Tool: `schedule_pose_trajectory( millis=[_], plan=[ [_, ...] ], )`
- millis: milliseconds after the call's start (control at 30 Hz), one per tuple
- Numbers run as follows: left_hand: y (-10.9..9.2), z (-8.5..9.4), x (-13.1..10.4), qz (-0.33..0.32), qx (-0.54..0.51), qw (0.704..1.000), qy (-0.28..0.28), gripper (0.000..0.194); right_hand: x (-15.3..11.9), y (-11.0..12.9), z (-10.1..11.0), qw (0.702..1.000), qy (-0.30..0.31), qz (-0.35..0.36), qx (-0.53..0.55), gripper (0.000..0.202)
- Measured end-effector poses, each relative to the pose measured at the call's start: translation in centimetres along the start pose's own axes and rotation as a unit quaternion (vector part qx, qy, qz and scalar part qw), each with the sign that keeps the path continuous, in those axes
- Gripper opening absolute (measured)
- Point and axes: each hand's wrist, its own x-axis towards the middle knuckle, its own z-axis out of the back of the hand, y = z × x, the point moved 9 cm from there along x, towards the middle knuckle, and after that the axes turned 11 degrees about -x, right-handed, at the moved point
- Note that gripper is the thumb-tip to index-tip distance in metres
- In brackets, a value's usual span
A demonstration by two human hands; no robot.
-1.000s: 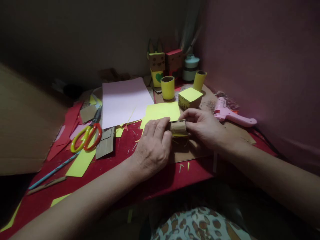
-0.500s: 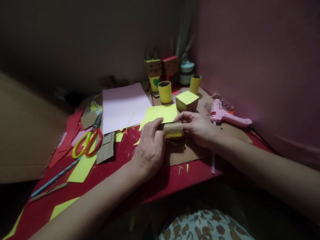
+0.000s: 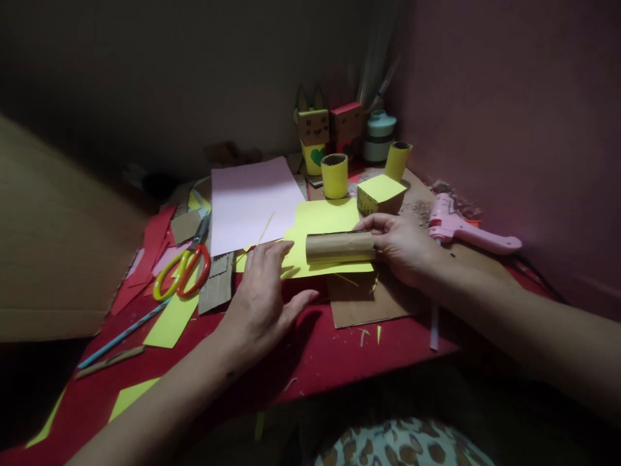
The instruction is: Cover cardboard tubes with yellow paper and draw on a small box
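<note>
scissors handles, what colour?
Yellow and orange-red handles on the metal scissors, lying left of the person's left hand; head view.

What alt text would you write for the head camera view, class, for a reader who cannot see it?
A person's right hand holds one end of a brown cardboard tube lying on a yellow paper sheet, while the left hand hovers open beside it. Around them on the red table lie scissors, pink paper and a pink glue gun.

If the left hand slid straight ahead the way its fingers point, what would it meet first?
Probably the yellow paper sheet: the left hand points up and right, its fingertips already at the sheet's near-left edge. Just beyond lies the cardboard tube, held by the right hand.
</note>
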Motion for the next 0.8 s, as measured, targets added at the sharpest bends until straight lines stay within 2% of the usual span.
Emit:
schedule_pose_trajectory(
  millis=[100, 233, 300, 333, 367, 433, 500, 533, 633, 700, 733, 800],
  plan=[
    [-0.2, 0.7, 0.3, -0.018, -0.011, 1.0, -0.012, 0.017, 0.1, 0.4, 0.3, 1.0, -0.005, 0.012, -0.003, 0.024],
    [-0.1, 3.5, 0.1, -0.008, -0.06, 0.995, -0.085, 0.027, 0.2, 0.4, 0.6, 1.0, -0.02, 0.012, -0.007, 0.027],
    [1.1, 4.9, 0.1, 0.051, -0.089, 0.987, -0.126, 0.02, 0.3, 0.4, 0.5, 1.0, -0.022, 0.007, -0.016, 0.026],
    [2.0, 5.2, 0.2, 0.094, -0.104, 0.982, -0.128, 0.015, 0.3, 0.4, 0.4, 0.999, -0.023, 0.008, -0.022, 0.025],
    [3.0, 5.1, 0.3, 0.145, -0.121, 0.975, -0.118, 0.013, 0.3, 0.5, 0.3, 0.999, -0.025, 0.01, -0.026, 0.024],
    [5.2, 3.5, 0.6, 0.248, -0.168, 0.952, -0.059, 0.031, 0.3, 0.8, 0.3, 0.999, -0.028, 0.019, -0.029, 0.022],
    [6.6, 1.0, 0.3, 0.331, -0.245, 0.911, 0.015, 0.049, 0.3, 1.0, 0.4, 0.999, -0.03, 0.026, -0.027, 0.022],
    [7.0, -0.5, 0.1, 0.362, -0.301, 0.881, 0.048, 0.056, 0.2, 1.0, 0.6, 0.999, -0.032, 0.027, -0.028, 0.023],
    [5.9, -4.4, -0.3, 0.393, -0.52, 0.751, 0.106, 0.067, 0.3, 1.2, 0.9, 0.998, -0.037, 0.034, -0.044, 0.025],
    [4.7, -5.6, -0.1, 0.383, -0.633, 0.665, 0.101, 0.056, 0.4, 1.5, 1.0, 0.997, -0.04, 0.042, -0.052, 0.027],
    [4.4, -6.0, 0.0, 0.381, -0.665, 0.636, 0.095, 0.047, 0.5, 1.6, 0.9, 0.997, -0.037, 0.045, -0.051, 0.027],
    [4.2, -6.4, 0.1, 0.383, -0.691, 0.608, 0.078, 0.033, 0.6, 1.7, 0.6, 0.997, -0.024, 0.049, -0.048, 0.025]
  ],
)
